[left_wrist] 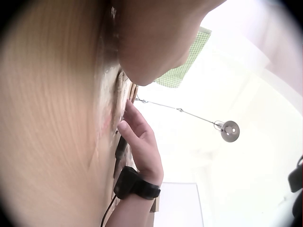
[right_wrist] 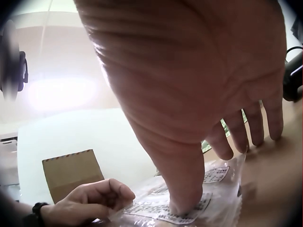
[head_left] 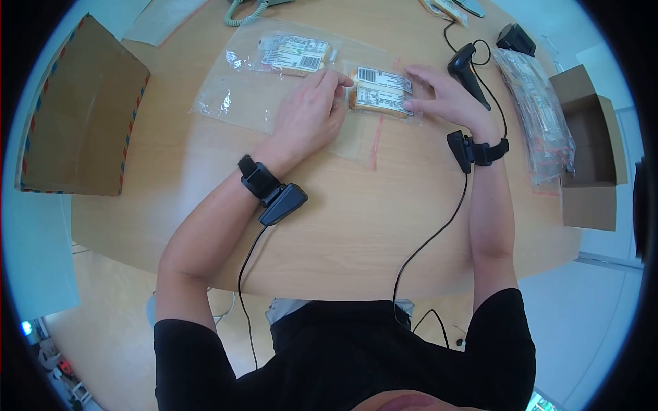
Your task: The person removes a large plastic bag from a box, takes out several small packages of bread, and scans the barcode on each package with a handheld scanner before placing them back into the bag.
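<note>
A clear plastic food packet (head_left: 381, 90) with white barcode labels and a brownish edge lies before the person. My right hand (head_left: 442, 99) is at its right end, thumb on the label and the other fingers spread fairly straight along the far side. At the packet's left edge, my left hand (head_left: 312, 113) rests with bent, relaxed fingers, its index fingertip right at the plastic. In the right wrist view, the right thumb (right_wrist: 185, 194) presses on a printed label. Another labelled packet (head_left: 296, 55) lies beyond the left hand, on a large clear plastic bag (head_left: 236, 96).
An open cardboard box (head_left: 89, 109) with a striped edge stands left. Handheld scanner (head_left: 467, 75) and its cable lie beyond the right hand. Several bagged packets (head_left: 538, 109) are piled at right beside another open box (head_left: 593, 147). A coiled cord (head_left: 247, 15) is at the far edge.
</note>
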`<state>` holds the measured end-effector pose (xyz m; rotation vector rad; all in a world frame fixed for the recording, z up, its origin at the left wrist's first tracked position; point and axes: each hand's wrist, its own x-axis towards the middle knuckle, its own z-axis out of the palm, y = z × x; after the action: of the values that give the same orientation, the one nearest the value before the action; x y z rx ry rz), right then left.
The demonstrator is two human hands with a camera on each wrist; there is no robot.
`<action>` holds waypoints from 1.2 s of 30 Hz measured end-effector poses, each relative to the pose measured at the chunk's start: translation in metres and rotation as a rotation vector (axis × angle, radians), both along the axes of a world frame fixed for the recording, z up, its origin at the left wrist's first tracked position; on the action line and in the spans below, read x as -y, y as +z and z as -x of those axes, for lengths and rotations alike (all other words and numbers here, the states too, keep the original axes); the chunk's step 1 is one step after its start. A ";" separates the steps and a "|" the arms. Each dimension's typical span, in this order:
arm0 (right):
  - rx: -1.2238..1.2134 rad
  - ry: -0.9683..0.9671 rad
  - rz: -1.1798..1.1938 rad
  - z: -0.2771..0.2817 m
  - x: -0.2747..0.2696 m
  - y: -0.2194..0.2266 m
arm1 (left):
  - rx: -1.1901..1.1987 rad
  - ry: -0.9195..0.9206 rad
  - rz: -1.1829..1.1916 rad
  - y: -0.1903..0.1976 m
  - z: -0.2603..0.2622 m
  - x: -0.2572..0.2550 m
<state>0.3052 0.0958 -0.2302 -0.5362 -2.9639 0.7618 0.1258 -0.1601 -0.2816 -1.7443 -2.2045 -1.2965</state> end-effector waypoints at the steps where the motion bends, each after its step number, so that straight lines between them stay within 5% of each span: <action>1: 0.016 -0.002 0.003 0.001 0.000 0.000 | -0.002 0.004 0.007 0.001 -0.001 0.000; 10: 0.010 0.012 -0.007 0.003 0.001 0.001 | 0.010 0.038 0.076 0.000 -0.001 0.000; 13: 0.113 -0.029 0.110 0.006 -0.003 0.012 | -0.015 0.039 0.093 0.001 0.000 0.001; 20: -0.149 -0.071 0.602 -0.005 -0.027 0.009 | -0.073 0.017 0.081 -0.003 -0.001 0.004; 28: -0.271 -0.063 0.900 -0.022 -0.051 0.020 | 0.211 0.138 0.023 0.002 -0.001 0.000; 34: -0.012 -0.139 0.663 -0.006 -0.028 0.020 | 0.334 0.134 -0.049 0.008 -0.003 -0.001; 36: -0.098 -0.174 0.719 0.006 -0.016 0.007 | 0.301 0.119 -0.055 0.009 -0.004 0.000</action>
<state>0.2993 0.1118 -0.2228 -0.7311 -2.4372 1.7666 0.1301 -0.1603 -0.2730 -1.4548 -2.3529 -1.6668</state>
